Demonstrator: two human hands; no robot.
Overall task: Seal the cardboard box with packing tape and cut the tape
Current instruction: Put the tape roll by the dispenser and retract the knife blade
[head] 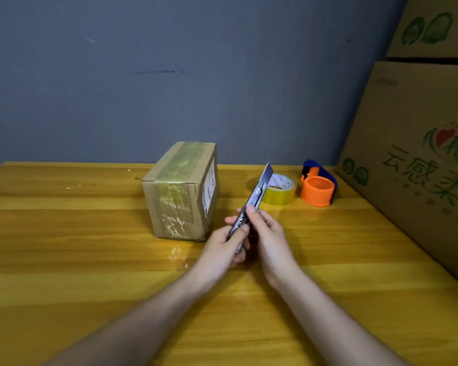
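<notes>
Brown cardboard box (181, 192), yellowish tape already across its top and front, sits mid-tabletop (64, 260). Both hands clamp the silver utility knife (251, 204): left hand (226, 247) steadying the handle, right hand (269, 233) pinching higher, blade extended away, likely for safety.

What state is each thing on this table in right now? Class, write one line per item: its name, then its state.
cardboard box: closed, taped over top and front
utility knife: blade extended, held off the table
left hand: gripping the knife handle
right hand: pinching the knife body
tape roll: lying flat, untouched
orange dispenser: resting on the table, no roll loaded
</notes>
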